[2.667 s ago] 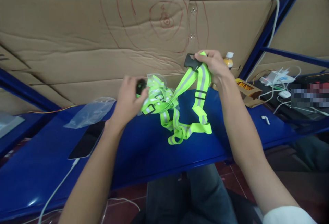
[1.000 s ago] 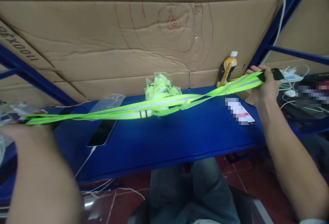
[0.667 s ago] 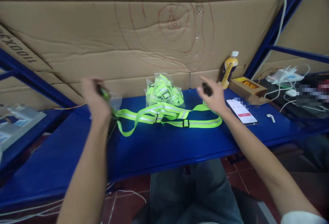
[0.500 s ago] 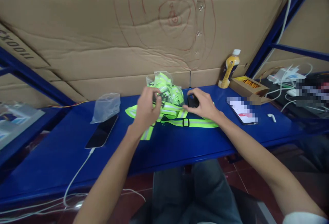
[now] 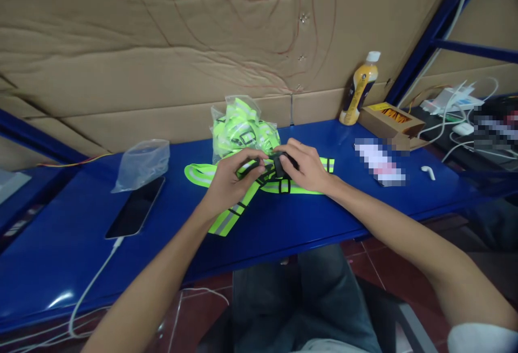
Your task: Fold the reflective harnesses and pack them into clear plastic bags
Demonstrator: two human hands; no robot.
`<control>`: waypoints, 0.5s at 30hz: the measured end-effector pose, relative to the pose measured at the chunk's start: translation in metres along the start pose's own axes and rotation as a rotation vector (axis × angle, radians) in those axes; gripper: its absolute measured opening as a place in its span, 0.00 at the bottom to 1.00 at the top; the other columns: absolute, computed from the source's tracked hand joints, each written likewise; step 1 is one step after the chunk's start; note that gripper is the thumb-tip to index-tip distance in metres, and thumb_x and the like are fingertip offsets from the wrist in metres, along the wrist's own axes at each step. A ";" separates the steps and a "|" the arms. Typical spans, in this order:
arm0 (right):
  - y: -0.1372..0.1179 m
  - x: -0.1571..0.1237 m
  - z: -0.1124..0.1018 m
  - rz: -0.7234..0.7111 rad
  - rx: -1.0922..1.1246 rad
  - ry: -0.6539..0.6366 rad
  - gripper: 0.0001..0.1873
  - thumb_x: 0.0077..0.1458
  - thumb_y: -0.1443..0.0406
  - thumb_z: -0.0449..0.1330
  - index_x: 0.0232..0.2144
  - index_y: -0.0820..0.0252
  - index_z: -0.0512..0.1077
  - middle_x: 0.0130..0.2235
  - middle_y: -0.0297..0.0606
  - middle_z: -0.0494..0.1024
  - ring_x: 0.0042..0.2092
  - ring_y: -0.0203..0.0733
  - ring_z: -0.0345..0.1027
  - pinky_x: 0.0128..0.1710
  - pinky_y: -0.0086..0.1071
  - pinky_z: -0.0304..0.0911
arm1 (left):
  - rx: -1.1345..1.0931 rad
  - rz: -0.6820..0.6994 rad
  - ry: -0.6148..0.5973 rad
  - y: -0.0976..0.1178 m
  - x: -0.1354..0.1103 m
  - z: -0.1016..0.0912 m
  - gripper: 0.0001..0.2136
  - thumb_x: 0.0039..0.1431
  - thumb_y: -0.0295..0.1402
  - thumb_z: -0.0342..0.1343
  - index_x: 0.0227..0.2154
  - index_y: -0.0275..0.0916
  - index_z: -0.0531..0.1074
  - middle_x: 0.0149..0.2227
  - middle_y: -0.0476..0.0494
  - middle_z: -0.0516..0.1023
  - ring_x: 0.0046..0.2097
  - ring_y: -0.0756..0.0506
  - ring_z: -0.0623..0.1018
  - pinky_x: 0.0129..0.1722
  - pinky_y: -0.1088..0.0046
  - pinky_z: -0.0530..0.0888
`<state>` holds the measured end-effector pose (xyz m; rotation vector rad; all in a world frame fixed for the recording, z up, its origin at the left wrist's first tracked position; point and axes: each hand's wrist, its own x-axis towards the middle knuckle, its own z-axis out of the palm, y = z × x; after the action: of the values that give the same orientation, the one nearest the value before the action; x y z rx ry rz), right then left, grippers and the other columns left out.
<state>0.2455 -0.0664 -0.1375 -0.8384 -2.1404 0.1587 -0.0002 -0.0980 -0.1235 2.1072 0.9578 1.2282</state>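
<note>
My left hand is closed on a black buckle piece, pinched between thumb and fingers. Opposite it, my right hand grips another black buckle piece. The two pieces meet or nearly touch; the fingers partly hide where they come together. Beneath both hands lies a neon yellow-green reflective strap with a silver stripe and black sliders, its loops spreading left and right on the table. Just behind them sits a clear plastic bag stuffed with more such straps.
On the blue table, a phone on a white cable and a crumpled clear bag lie left. To the right are a drink bottle, an open cardboard box, another phone and a white earbud. Cardboard walls the back.
My hands have come together from apart, bringing the two black pieces close to each other. The camera view has tilted down and shifted slightly.
</note>
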 end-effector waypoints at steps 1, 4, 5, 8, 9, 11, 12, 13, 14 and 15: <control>0.000 0.000 -0.001 -0.001 -0.016 0.011 0.23 0.77 0.53 0.46 0.54 0.55 0.77 0.43 0.44 0.78 0.42 0.50 0.72 0.44 0.44 0.67 | 0.008 0.002 0.006 0.000 0.000 0.000 0.09 0.72 0.41 0.62 0.50 0.46 0.79 0.45 0.42 0.82 0.48 0.41 0.83 0.51 0.60 0.79; 0.000 0.001 -0.005 -0.019 -0.041 0.029 0.23 0.76 0.55 0.45 0.53 0.55 0.78 0.41 0.44 0.77 0.41 0.50 0.71 0.44 0.44 0.67 | 0.012 0.009 0.016 0.002 0.000 -0.002 0.09 0.73 0.41 0.61 0.50 0.46 0.78 0.46 0.41 0.82 0.48 0.42 0.83 0.51 0.61 0.80; -0.001 0.001 -0.005 -0.026 -0.045 0.026 0.23 0.76 0.56 0.45 0.53 0.55 0.78 0.41 0.44 0.77 0.41 0.50 0.71 0.44 0.44 0.67 | 0.014 0.010 0.011 0.003 0.000 -0.002 0.09 0.73 0.41 0.61 0.49 0.45 0.78 0.46 0.41 0.82 0.48 0.42 0.83 0.52 0.61 0.80; -0.002 0.000 -0.003 -0.044 -0.064 0.009 0.22 0.75 0.58 0.46 0.53 0.56 0.78 0.41 0.44 0.76 0.41 0.49 0.71 0.44 0.43 0.67 | 0.030 0.000 -0.010 0.005 0.000 -0.001 0.09 0.73 0.41 0.61 0.48 0.44 0.77 0.46 0.41 0.82 0.48 0.41 0.83 0.52 0.60 0.79; -0.002 0.000 -0.002 -0.051 -0.075 0.007 0.22 0.75 0.59 0.46 0.53 0.56 0.78 0.41 0.44 0.76 0.41 0.49 0.71 0.44 0.43 0.67 | 0.033 -0.001 -0.016 0.005 0.000 -0.001 0.08 0.73 0.41 0.61 0.48 0.44 0.77 0.45 0.41 0.82 0.48 0.41 0.82 0.52 0.60 0.79; -0.001 -0.001 0.000 -0.073 -0.105 0.017 0.21 0.75 0.60 0.47 0.53 0.58 0.78 0.41 0.44 0.76 0.40 0.48 0.70 0.42 0.42 0.66 | 0.029 0.006 -0.029 0.005 0.000 0.000 0.08 0.73 0.40 0.61 0.48 0.43 0.76 0.44 0.42 0.81 0.47 0.42 0.82 0.50 0.62 0.78; -0.001 -0.001 0.002 -0.090 -0.125 0.025 0.20 0.75 0.61 0.47 0.52 0.59 0.78 0.41 0.44 0.76 0.40 0.47 0.70 0.41 0.41 0.65 | 0.025 0.009 -0.041 0.005 -0.001 0.000 0.08 0.73 0.40 0.61 0.48 0.43 0.75 0.43 0.42 0.81 0.47 0.42 0.82 0.49 0.63 0.77; 0.000 -0.002 0.003 -0.107 -0.145 0.033 0.20 0.75 0.61 0.47 0.52 0.60 0.78 0.41 0.43 0.76 0.40 0.47 0.70 0.40 0.40 0.64 | 0.019 0.005 -0.054 0.004 -0.001 0.001 0.09 0.73 0.40 0.61 0.48 0.43 0.75 0.43 0.43 0.80 0.47 0.42 0.81 0.49 0.64 0.77; -0.001 -0.002 0.005 -0.126 -0.163 0.041 0.19 0.75 0.62 0.48 0.51 0.61 0.78 0.40 0.43 0.76 0.40 0.46 0.69 0.39 0.39 0.63 | 0.009 -0.004 -0.066 0.004 -0.001 0.002 0.10 0.73 0.41 0.61 0.50 0.43 0.75 0.43 0.43 0.80 0.47 0.43 0.81 0.49 0.65 0.77; -0.002 -0.002 0.007 -0.147 -0.176 0.051 0.19 0.75 0.62 0.48 0.50 0.61 0.77 0.40 0.43 0.75 0.39 0.46 0.69 0.38 0.39 0.62 | -0.008 -0.011 -0.074 0.003 -0.001 0.004 0.12 0.73 0.41 0.61 0.53 0.43 0.74 0.44 0.43 0.79 0.48 0.42 0.81 0.49 0.66 0.77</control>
<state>0.2406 -0.0679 -0.1428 -0.7714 -2.1810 -0.1278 0.0042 -0.1012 -0.1235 2.1226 0.9290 1.1379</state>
